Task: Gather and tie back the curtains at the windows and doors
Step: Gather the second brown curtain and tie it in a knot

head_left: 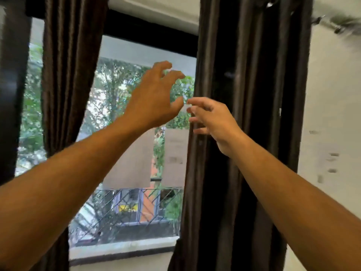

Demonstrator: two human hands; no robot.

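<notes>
A broad window with a dark frame (150, 39) fills the middle of the view, its glass looking out on green trees and a grey metal balcony railing (136, 204). To the right of the glass hangs a long dark brown pleated fabric curtain (252, 94), falling from near the top edge of the view to the bottom, its folds bunched fairly close together against a white painted wall (330, 114). A second dark brown pleated curtain (68, 75) hangs at the left side of the window, its lower part hidden behind the person's left forearm. Both bare arms reach up and forward. The left hand (154, 98) is raised in front of the glass, fingers spread and curved like a claw, holding nothing and clear of both curtains. The right hand (211, 118) sits just below and to the right of it, at the inner edge of the right-hand curtain; its fingers are loosely bent, their tips at or just short of the curtain's first fold, and blur hides whether they actually touch the cloth. A pale stone window sill (125, 249) runs below the glass.
</notes>
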